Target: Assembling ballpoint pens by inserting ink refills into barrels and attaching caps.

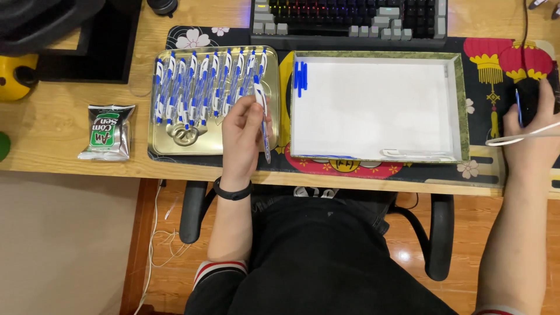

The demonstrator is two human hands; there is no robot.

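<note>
Pens (204, 87), white and blue, lay in a row in the gold tray (175, 146). 1 pen (262, 116) stood out of it, pinched between the fingers of the left hand (242, 137) at the tray's right edge. Beside it sat the white box (373, 108) with blue caps (300, 77) in its left corner. Well apart, the right hand (534, 137) rested curled on a black mouse (534, 99), a blue cap (518, 105) between its fingers.
</note>
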